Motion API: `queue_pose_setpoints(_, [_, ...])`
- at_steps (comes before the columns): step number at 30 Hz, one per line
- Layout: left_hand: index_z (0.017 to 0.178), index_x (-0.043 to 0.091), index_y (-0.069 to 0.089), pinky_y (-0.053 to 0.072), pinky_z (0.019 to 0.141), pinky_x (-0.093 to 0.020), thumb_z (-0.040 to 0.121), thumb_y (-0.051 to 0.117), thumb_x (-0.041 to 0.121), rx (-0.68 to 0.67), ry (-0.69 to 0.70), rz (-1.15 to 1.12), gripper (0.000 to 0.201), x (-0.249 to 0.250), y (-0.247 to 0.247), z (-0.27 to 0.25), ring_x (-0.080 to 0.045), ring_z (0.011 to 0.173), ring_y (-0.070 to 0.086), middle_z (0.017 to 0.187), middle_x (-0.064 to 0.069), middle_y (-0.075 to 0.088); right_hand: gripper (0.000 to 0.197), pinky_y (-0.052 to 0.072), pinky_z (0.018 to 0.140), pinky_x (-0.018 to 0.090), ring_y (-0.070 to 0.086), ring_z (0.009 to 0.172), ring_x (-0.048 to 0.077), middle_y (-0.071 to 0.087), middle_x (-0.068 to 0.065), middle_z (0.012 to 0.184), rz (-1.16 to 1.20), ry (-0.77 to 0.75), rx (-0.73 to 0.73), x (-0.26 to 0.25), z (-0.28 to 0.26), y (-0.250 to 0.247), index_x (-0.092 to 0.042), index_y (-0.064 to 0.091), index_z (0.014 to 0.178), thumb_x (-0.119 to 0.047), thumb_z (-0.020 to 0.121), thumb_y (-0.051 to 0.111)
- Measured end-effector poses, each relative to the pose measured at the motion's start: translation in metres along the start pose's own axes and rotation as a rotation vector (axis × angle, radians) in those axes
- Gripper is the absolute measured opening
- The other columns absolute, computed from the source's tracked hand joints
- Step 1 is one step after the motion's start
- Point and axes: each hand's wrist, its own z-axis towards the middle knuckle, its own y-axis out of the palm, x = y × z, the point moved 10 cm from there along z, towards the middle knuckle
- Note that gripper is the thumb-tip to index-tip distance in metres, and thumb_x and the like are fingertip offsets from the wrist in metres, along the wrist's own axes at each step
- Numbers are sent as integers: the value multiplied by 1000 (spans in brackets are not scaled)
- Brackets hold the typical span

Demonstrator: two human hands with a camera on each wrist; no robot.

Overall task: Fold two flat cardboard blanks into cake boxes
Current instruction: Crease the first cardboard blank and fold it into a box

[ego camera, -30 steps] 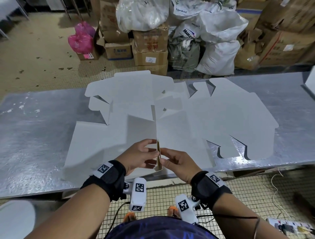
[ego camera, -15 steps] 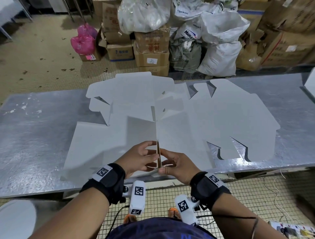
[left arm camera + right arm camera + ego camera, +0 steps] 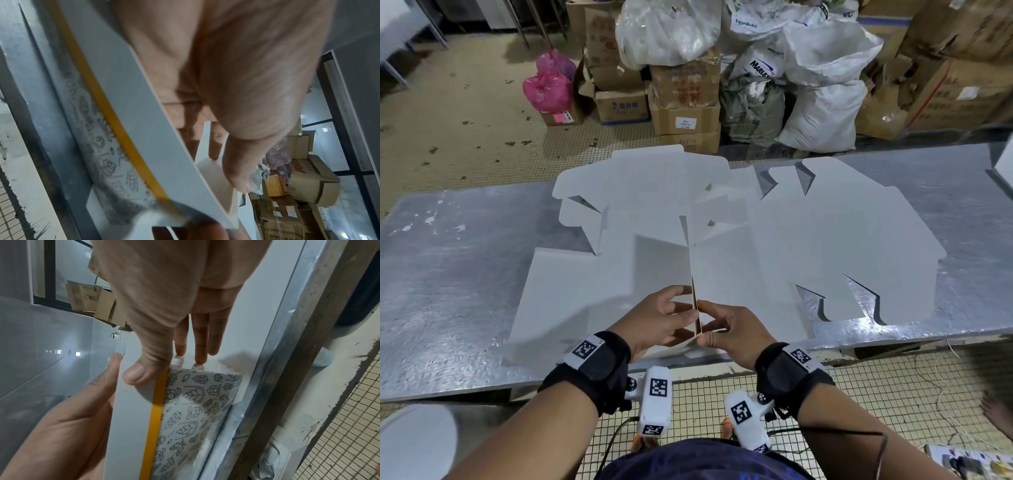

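Observation:
Two flat white cardboard blanks lie on the metal table (image 3: 448, 274). The left blank (image 3: 571, 291) partly overlaps the right blank (image 3: 825, 240). One panel (image 3: 692, 274) of the left blank stands folded upright at the table's near edge. My left hand (image 3: 664, 318) holds it from the left with thumb and fingers. My right hand (image 3: 726, 329) pinches it from the right. In the right wrist view my thumb presses the panel's white face (image 3: 131, 418) beside a yellow stripe (image 3: 156, 410) and a printed pattern. The left wrist view shows the same panel (image 3: 144, 129), blurred.
Behind the table stand stacked cartons (image 3: 685, 102), white sacks (image 3: 822, 85) and a pink bag (image 3: 548, 85). A white round stool (image 3: 414, 442) sits at the lower left. A white object (image 3: 1003, 168) rests at the table's far right edge. Cables lie on the tiled floor.
Both hands stay on the upright panel. Their fingers have shifted slightly along its near edge, and the panel still stands vertical.

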Motion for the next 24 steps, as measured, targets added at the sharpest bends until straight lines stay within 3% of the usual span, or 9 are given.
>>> queue_pose_setpoints(2, [134, 30, 53, 57, 91, -38, 93, 71, 21, 3, 1, 6, 46, -1, -2, 0, -29, 102, 72, 117, 0, 72, 59, 46, 96, 19, 66, 100, -3, 75, -6, 104, -1, 7, 7, 1, 1, -1, -61, 51, 116, -24, 81, 81])
queue_pose_setpoints(4, [134, 31, 53, 57, 90, -37, 92, 71, 21, 1, 1, 12, 47, 0, -1, 1, -26, 97, 72, 118, -1, 72, 61, 46, 94, 18, 68, 100, 2, 75, -4, 102, 20, 10, 1, 5, 3, 1, -53, 51, 128, -24, 82, 80])
queue_pose_setpoints(8, [133, 30, 53, 56, 74, -24, 92, 71, 18, -3, 2, 14, 46, 4, 1, -1, -21, 97, 72, 119, -1, 71, 65, 46, 92, 16, 67, 100, 0, 73, -11, 106, 39, 17, 10, 8, 5, 2, -41, 49, 139, -26, 83, 79])
queue_pose_setpoints(12, [133, 27, 51, 55, 72, -18, 92, 70, 14, 19, 13, -1, 47, 8, 0, -2, -13, 95, 72, 121, -5, 66, 69, 50, 100, 28, 68, 99, 1, 75, -9, 105, 7, 18, 12, 11, 6, 1, -40, 52, 139, -27, 78, 83])
queue_pose_setpoints(15, [133, 25, 50, 55, 72, -19, 93, 69, 14, 41, 14, -7, 46, 9, 1, -1, -16, 99, 72, 121, -7, 66, 74, 51, 101, 33, 67, 101, 3, 74, -10, 109, -7, 27, 25, 14, 6, 2, -46, 53, 136, -25, 73, 86])
queue_pose_setpoints(18, [131, 24, 50, 55, 72, -18, 93, 69, 15, 55, 17, 10, 43, 9, 4, 1, -16, 98, 71, 120, -9, 64, 74, 52, 101, 34, 66, 102, 1, 67, -19, 122, -10, 26, 33, 14, 6, 1, -49, 54, 133, -22, 72, 87])
queue_pose_setpoints(21, [122, 20, 52, 57, 78, -22, 93, 70, 22, 89, 20, 83, 34, 5, 3, 3, -15, 90, 71, 112, -13, 65, 68, 54, 97, 32, 68, 98, 4, 67, -23, 117, -24, 9, 51, 8, 4, -2, -70, 56, 102, -19, 70, 89])
queue_pose_setpoints(24, [106, 15, 55, 57, 78, -26, 93, 70, 27, 120, 35, 176, 23, 5, 2, 5, -14, 80, 69, 96, -12, 67, 62, 56, 93, 34, 69, 96, 9, 69, -25, 112, -24, -1, 41, 4, 1, -1, -64, 59, 102, -22, 68, 90])
